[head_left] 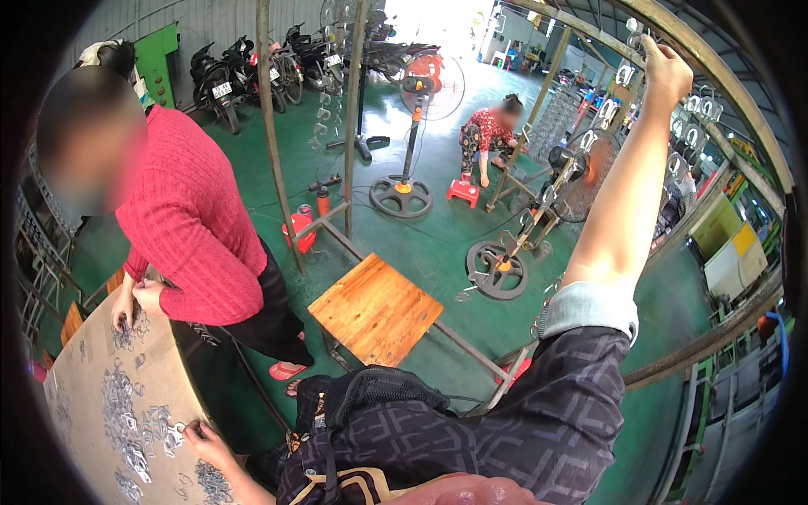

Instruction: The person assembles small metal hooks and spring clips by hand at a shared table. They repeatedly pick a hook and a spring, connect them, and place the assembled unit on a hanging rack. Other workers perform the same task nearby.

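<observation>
My left hand [210,446] is at the edge of a tan-topped table [187,383], its fingers pinched on a small silver ring-shaped metal piece [178,428]. Piles of similar loose metal pieces [122,404] lie beside it, and a darker heap of small parts [212,481] is close to my wrist. My right arm stretches far up and to the right. Its hand [669,74] is closed near a rusty frame bar, fingertips together; what they hold is too small to make out. Shiny loop-shaped metal pieces [624,76] hang in strings beside that hand.
A co-worker in a red sweater [189,210] bends over the table, hands on metal pieces. A wooden-topped stool [376,307] stands ahead among metal frame posts [271,126]. Two pedestal fans [404,195] [497,268] stand beyond. Another person [488,139] sits low near a red stool [463,193].
</observation>
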Available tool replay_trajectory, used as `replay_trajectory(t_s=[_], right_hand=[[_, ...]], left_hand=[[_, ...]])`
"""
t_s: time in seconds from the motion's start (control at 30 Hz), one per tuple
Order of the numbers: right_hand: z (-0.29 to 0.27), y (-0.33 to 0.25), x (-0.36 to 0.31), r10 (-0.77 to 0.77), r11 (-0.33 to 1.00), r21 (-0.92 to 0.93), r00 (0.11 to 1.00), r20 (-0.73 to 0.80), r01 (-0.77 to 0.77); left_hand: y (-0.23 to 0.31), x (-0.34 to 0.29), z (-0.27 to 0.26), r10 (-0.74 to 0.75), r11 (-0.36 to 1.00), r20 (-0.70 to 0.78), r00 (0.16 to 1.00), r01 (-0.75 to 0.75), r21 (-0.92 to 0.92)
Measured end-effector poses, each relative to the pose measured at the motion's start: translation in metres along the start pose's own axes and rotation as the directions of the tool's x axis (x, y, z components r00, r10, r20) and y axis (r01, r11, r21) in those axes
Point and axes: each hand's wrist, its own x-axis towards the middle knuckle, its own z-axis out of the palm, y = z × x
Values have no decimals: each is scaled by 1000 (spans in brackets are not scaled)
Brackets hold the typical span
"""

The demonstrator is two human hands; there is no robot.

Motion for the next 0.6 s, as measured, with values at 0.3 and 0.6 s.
replay_trajectory(t_s=[0.3, 0.6], right_hand=[[30, 40, 27, -48, 996, -72, 998, -43, 45], [51, 78, 40, -8, 988, -157, 999, -49, 0]], left_hand=[[-2, -1, 3, -14, 1000, 22, 1000, 14, 1], [-13, -4, -1, 48, 989, 43, 998, -53, 141]])
